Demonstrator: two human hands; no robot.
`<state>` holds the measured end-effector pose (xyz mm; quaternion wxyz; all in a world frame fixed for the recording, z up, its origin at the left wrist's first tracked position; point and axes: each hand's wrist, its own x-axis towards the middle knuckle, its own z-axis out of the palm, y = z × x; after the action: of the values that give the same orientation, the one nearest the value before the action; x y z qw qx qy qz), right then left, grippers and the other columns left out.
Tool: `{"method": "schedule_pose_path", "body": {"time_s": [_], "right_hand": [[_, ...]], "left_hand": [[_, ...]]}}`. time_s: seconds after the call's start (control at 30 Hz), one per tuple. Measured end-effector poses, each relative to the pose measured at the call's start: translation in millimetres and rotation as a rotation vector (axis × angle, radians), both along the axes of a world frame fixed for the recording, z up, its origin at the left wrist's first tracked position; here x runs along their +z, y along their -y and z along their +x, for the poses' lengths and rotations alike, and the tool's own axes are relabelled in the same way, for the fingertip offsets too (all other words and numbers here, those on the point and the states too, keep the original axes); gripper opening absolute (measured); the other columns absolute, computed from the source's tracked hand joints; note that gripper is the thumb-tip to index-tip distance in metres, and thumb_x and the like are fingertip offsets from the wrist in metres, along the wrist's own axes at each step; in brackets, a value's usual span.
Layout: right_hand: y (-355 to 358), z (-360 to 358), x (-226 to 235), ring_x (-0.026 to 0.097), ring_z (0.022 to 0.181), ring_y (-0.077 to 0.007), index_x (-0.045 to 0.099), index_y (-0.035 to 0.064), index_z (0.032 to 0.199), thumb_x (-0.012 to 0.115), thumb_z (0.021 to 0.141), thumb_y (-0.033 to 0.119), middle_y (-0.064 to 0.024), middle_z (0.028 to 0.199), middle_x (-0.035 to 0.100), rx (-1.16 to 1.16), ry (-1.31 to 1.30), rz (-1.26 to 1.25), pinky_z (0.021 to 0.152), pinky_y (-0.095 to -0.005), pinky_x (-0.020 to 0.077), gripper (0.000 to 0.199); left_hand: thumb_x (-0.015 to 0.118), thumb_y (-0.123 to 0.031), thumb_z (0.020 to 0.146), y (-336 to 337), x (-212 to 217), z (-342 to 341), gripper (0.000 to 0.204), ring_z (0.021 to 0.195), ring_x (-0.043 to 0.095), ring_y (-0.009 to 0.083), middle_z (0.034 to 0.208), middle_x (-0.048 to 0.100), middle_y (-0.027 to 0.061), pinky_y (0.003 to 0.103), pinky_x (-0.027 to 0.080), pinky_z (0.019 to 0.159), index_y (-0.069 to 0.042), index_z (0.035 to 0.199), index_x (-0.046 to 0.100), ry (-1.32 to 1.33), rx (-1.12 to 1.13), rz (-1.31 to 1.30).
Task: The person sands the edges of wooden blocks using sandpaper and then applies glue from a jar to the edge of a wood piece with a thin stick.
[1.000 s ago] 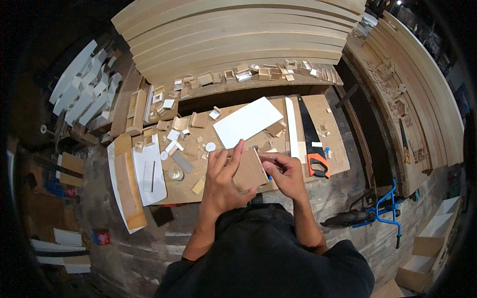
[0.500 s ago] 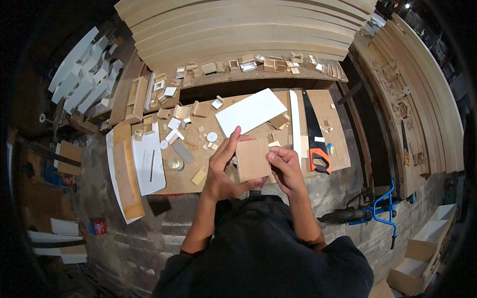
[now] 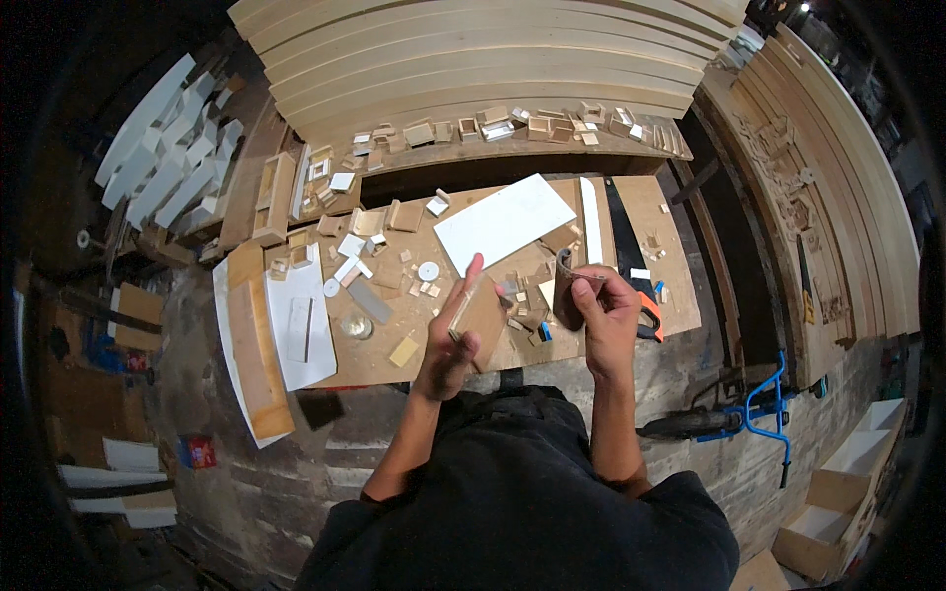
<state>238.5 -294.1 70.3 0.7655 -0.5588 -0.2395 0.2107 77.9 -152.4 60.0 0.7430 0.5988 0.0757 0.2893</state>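
Note:
My left hand (image 3: 441,357) is closed around a small square wooden piece (image 3: 483,323), now tilted so that one edge shows. Pinched between the thumb and fingers of my right hand (image 3: 613,325) is a curled brown sheet (image 3: 567,300) that looks like sandpaper. The two hands are apart, above the near part of the worktable (image 3: 394,286). Beyond them a white rectangular board (image 3: 505,223) lies at a slant. Beside my right hand rests a handsaw (image 3: 624,236), its orange and black handle (image 3: 648,315) partly covered by my fingers.
Small wooden offcuts and a round white disc (image 3: 428,270) lie about the table. A clear glass jar (image 3: 357,325) stands to the left, near white sheets (image 3: 313,345). Miniature wooden boxes (image 3: 493,120) line the back shelf. A blue-framed bicycle (image 3: 759,409) is on the floor at right.
My left hand has turned the wooden piece from face-up to edge-up. My right hand has moved away to the right, and the curled brown sheet now shows in it.

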Motion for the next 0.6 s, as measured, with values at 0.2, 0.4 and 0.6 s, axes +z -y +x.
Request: {"method": "schedule_pose_path", "body": {"time_s": [0.2, 0.4, 0.6], "right_hand": [[-28.3, -32.1, 50.4, 0.065, 0.121, -0.0310, 0.068, 0.0083, 0.125, 0.067, 0.086, 0.001, -0.0128, 0.127, 0.070, 0.445, 0.975, -0.048, 0.104, -0.0430, 0.0491, 0.040], [-45.5, -45.2, 36.3, 0.064, 0.121, -0.0324, 0.070, 0.0073, 0.124, 0.069, 0.084, 0.000, -0.0134, 0.125, 0.070, 0.302, 0.982, -0.102, 0.103, -0.0447, 0.0499, 0.040], [-47.7, -31.7, 25.4, 0.063, 0.124, -0.0339, 0.068, 0.0080, 0.126, 0.063, 0.087, -0.003, -0.0159, 0.131, 0.066, 0.354, 0.894, -0.135, 0.105, -0.0430, 0.0486, 0.042]], "left_hand": [[0.064, -0.025, 0.080, -0.8, 1.9, -20.0, 0.073, 0.129, 0.050, 0.0228, 0.148, 0.048, 0.0189, 0.034, 0.041, 0.108, 0.007, 0.144, 0.047, -0.116, 0.018, 0.255], [0.065, -0.013, 0.076, -34.4, -2.8, -38.0, 0.025, 0.087, 0.066, 0.0275, 0.096, 0.067, 0.0189, 0.037, 0.052, 0.081, 0.006, 0.091, 0.067, -0.355, -0.021, 0.405], [0.065, -0.018, 0.081, -28.2, 12.1, -14.0, 0.025, 0.092, 0.065, 0.0247, 0.097, 0.068, 0.0191, 0.035, 0.052, 0.082, 0.006, 0.090, 0.067, -0.163, 0.098, 0.392]]}}
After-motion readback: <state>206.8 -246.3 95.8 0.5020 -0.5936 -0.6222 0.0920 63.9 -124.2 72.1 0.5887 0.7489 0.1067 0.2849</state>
